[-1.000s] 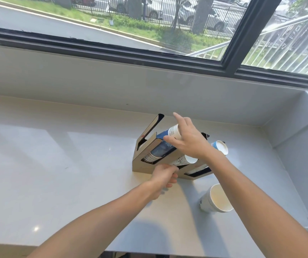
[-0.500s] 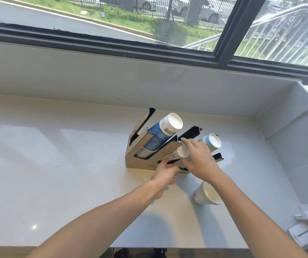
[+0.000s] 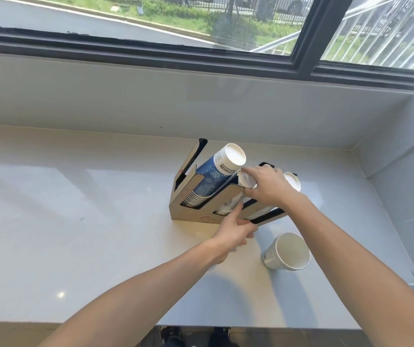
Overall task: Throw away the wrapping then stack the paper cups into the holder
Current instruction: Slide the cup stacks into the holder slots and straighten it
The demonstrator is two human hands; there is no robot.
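A brown cardboard cup holder (image 3: pixel 188 211) with slanted slots stands on the pale counter (image 3: pixel 75 221). Its left slot holds a tall blue-patterned stack of paper cups (image 3: pixel 216 176), bottoms up. My right hand (image 3: pixel 266 186) grips a shorter cup stack (image 3: pixel 244 180) in the middle slot. A third stack (image 3: pixel 293 181) shows in the right slot behind that hand. My left hand (image 3: pixel 236 230) rests against the holder's front edge, fingers on it. A small stack of white cups (image 3: pixel 287 251) lies on its side on the counter to the right.
A white wall ledge and a dark-framed window (image 3: pixel 226 58) run behind the counter. A side wall (image 3: pixel 406 184) closes the right end. The counter's front edge (image 3: pixel 201 325) is near me, with shoes below it.
My right hand left the tall left stack, went to the middle slot and now grips the stack there higher up. My left hand stayed at the holder's front. The camera shifted slightly.
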